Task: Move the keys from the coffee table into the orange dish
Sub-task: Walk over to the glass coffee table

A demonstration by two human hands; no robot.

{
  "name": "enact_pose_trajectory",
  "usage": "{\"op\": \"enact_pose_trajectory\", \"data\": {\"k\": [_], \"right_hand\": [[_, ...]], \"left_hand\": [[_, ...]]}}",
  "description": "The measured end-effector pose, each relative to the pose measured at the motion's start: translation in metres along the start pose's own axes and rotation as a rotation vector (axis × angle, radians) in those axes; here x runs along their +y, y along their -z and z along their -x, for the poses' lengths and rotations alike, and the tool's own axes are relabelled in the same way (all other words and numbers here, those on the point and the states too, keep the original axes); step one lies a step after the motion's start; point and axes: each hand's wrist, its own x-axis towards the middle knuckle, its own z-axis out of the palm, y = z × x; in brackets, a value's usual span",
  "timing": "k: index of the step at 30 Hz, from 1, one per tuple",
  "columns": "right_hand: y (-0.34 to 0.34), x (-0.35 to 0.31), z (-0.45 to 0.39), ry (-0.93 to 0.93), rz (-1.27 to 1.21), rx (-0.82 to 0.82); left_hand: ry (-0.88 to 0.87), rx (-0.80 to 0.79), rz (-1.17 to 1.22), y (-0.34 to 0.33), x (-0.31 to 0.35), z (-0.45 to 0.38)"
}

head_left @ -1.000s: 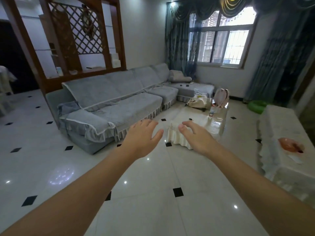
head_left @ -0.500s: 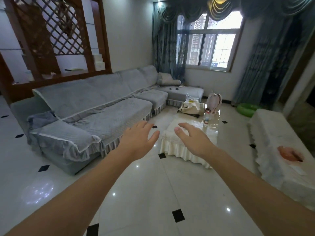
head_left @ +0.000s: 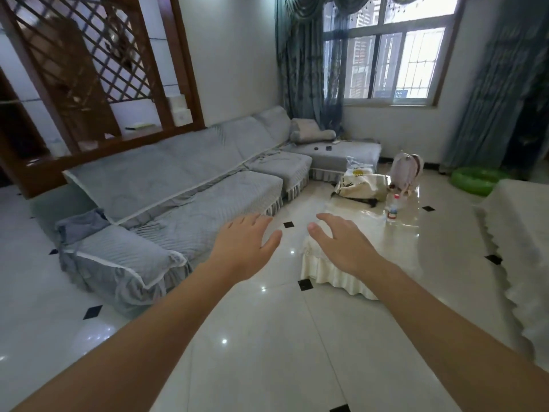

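Observation:
The coffee table (head_left: 416, 233) stands ahead in the middle of the room, with a glossy top and a cream frilled cover. I cannot make out the keys on it. The orange dish is out of view. My left hand (head_left: 243, 245) reaches forward over the floor, fingers apart and holding nothing. My right hand (head_left: 341, 242) is stretched out beside it, in front of the table's near corner, also open with nothing in it.
A long grey sofa (head_left: 178, 185) runs along the left. On the table stand a plastic bottle (head_left: 392, 208), a cream bag (head_left: 362, 182) and a pink backpack (head_left: 405, 173). A cloth-covered cabinet (head_left: 523, 233) is at the right, a green ring (head_left: 475, 179) on the floor behind.
The view has moved closer to the coffee table and swung left. The orange dish on the right cabinet has left the frame. Both hands stay open in front.

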Motion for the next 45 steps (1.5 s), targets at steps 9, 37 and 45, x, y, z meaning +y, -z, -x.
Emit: {"op": "enact_pose_trajectory", "data": {"k": [9, 37, 45], "right_hand": [[-0.044, 0.008, -0.133, 0.082, -0.019, -0.101], [-0.133, 0.05, -0.51, -0.106, 0.076, 0.021], [-0.156, 0.096, -0.616, -0.11, 0.034, 0.014]], "left_hand": [[0.088, 0.016, -0.03, -0.031, -0.052, -0.092], [-0.07, 0.001, 0.14, -0.169, -0.228, -0.472], [-0.058, -0.032, 0.077, -0.203, -0.254, -0.56]]}}
